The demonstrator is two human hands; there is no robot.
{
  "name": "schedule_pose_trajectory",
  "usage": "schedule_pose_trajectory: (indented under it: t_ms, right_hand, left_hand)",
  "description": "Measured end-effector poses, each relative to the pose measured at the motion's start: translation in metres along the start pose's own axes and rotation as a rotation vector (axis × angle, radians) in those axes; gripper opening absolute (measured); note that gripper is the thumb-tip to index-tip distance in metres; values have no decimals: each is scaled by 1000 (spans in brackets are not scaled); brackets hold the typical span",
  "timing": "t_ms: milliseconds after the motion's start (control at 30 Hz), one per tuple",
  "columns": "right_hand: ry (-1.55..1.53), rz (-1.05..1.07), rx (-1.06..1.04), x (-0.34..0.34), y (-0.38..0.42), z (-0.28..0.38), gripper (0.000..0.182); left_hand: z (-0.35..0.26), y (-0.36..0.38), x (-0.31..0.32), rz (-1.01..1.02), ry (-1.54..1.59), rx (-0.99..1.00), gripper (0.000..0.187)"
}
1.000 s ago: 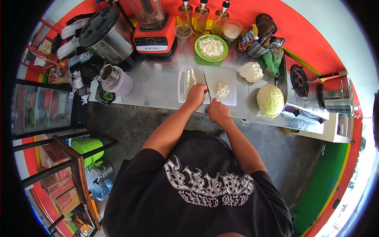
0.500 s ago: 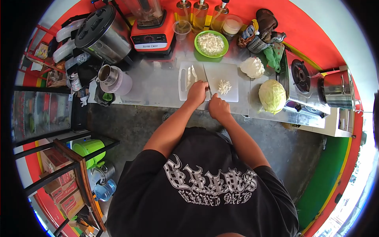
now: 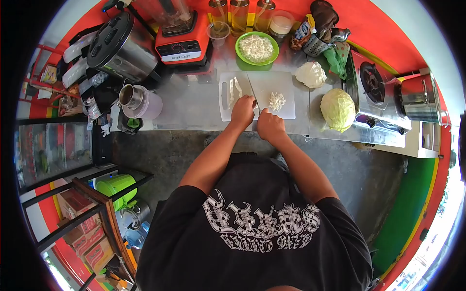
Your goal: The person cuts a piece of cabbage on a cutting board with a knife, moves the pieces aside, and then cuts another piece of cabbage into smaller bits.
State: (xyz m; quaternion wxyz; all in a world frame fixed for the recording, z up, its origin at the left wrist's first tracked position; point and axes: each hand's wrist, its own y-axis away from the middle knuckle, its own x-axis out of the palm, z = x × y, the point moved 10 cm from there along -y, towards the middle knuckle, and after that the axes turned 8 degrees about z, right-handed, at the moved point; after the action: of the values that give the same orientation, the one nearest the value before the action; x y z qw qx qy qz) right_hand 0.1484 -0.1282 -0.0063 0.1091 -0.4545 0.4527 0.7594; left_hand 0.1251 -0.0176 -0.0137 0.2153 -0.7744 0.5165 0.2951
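My right hand (image 3: 271, 126) grips a kitchen knife (image 3: 253, 88), whose blade points away from me across the white cutting board (image 3: 284, 83). Close against the blade's left side, my left hand (image 3: 243, 110) has its fingers curled together over the board. What they hold is mostly hidden. Two pale strips (image 3: 238, 86) lie on the board beyond my left hand. To the right of the knife sits a small heap of finely cut whitish pieces (image 3: 277, 101). Behind the board, a green bowl (image 3: 275, 49) contains a mound of similar shreds (image 3: 256, 47).
Right of the board are a whole cabbage (image 3: 338, 110) and a white, peeled-looking head (image 3: 310, 74). A gas stove (image 3: 371, 82) and metal pot (image 3: 420, 99) stand farther right. The red blender (image 3: 182, 46), a steel container (image 3: 124, 48) and a pinkish jug (image 3: 150, 104) are on the left.
The view has shifted slightly. Both hands stay at the board, with the knife still in my right hand; its handle end sits slightly differently against the board.
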Motion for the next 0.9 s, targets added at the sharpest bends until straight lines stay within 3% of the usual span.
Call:
schedule_pose_trajectory:
  t_ms: [200, 267, 567, 900]
  right_hand:
    - [16, 3, 24, 13, -4, -5, 22]
    - [-28, -82, -33, 7, -8, -3, 23]
    - [-52, -30, -6, 7, -2, -2, 16]
    - [-4, -46, -38, 10, -3, -1, 22]
  left_hand:
    - [-9, 1, -4, 27, 27, 7, 6]
    - [-7, -1, -2, 23, 19, 28, 6]
    - [-10, 1, -3, -9, 0, 42, 6]
    - [-7, 3, -3, -45, -11, 69, 9]
